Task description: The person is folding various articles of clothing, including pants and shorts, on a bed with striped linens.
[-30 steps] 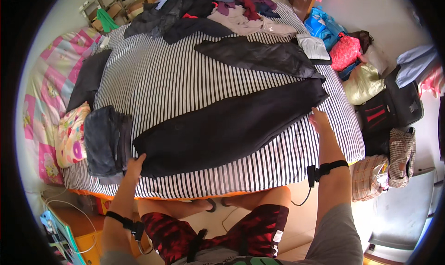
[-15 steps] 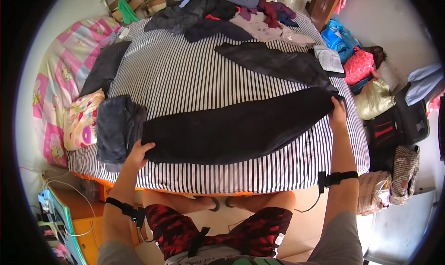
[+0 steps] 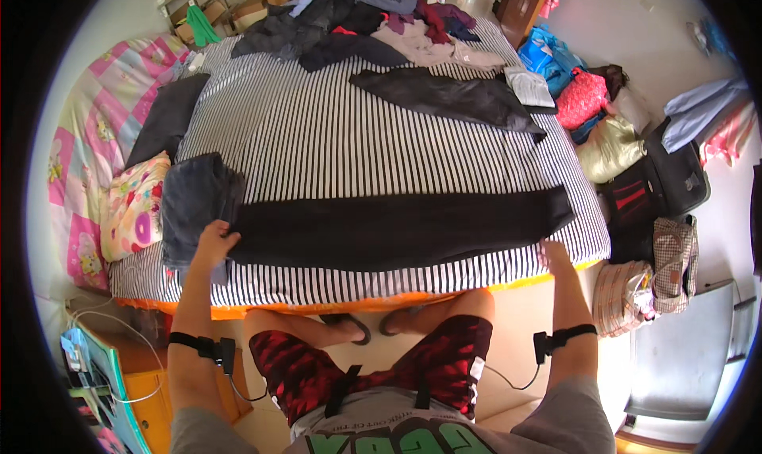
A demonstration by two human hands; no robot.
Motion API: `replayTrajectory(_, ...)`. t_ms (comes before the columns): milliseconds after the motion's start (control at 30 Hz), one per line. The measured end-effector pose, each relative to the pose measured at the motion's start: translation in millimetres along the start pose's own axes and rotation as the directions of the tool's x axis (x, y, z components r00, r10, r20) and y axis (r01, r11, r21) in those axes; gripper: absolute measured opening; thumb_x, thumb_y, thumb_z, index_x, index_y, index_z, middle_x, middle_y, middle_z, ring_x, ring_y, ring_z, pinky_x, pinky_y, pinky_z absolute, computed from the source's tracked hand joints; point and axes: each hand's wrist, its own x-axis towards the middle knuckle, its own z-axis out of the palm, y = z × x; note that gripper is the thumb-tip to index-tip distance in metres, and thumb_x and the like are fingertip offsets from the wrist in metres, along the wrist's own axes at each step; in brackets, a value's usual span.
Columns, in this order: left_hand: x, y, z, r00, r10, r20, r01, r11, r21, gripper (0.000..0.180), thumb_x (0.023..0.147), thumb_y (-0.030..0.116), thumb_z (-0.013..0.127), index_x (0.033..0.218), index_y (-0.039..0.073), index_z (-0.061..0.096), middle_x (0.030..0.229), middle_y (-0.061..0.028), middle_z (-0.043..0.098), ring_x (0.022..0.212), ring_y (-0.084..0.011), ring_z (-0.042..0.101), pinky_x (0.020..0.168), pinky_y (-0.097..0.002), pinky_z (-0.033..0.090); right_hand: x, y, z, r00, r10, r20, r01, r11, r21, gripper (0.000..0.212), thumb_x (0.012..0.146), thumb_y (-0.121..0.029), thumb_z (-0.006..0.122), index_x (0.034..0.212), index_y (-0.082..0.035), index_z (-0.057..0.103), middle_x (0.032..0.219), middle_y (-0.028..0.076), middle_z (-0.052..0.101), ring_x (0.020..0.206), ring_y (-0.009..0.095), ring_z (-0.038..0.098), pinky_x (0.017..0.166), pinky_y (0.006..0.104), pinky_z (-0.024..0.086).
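A pair of black trousers (image 3: pixel 397 230), folded lengthwise, stretches across the near part of the striped bed. Its left end is pinched by my left hand (image 3: pixel 213 243), thumb on top, beside a stack of folded dark grey trousers (image 3: pixel 194 204). My right hand (image 3: pixel 552 254) is just below the trousers' right end, fingers loosely apart and slightly blurred; the cloth there lies flat on the sheet. Farther back, another dark garment (image 3: pixel 448 97) is laid out at a slant toward the right edge.
Loose clothes (image 3: pixel 341 25) are heaped at the bed's far end. A pink quilt (image 3: pixel 79 160), a dark pillow (image 3: pixel 168 117) and a patterned cushion (image 3: pixel 135 208) line the left side. Bags (image 3: pixel 583 101) and a black suitcase (image 3: pixel 675 172) crowd the right. An orange cabinet (image 3: pixel 151 406) stands at lower left.
The black trousers' right end has come down and nearer, so they now lie straighter. My right hand has moved toward me and off that end. My left hand has shifted slightly left.
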Motion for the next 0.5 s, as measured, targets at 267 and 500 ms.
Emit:
replayTrajectory(267,-61.1,44.5,82.3,0.833,0.553,-0.003,-0.543,0.82,0.183,0.037,0.072,0.013,0.071,0.106,0.003,0.062,0.111,-0.0164,0.057,0.105,-0.0355,0.056,0.09,-0.0428,0.047,10.3,41.4,37.9,0.989,-0.068,-0.133,0.105,0.95,0.293,0.052,0.081,-0.014,0.065,0.124,-0.002,0.04,0.097,0.012,0.056,0.083,0.019,0.059,0.068,0.0353,0.05)
replayTrajectory(500,-105.6,149.8,137.1,0.629,0.768,0.12,-0.773,0.634,-0.006,0.029,0.077,0.02,0.07,0.1,0.005,0.064,0.108,-0.0117,0.059,0.099,-0.0304,0.057,0.086,-0.0402,0.049,36.4,25.1,32.4,0.94,0.066,-0.336,0.119,0.857,0.501,0.04,0.08,-0.014,0.066,0.114,-0.005,0.047,0.085,0.006,0.051,0.076,0.015,0.053,0.069,0.0317,0.05)
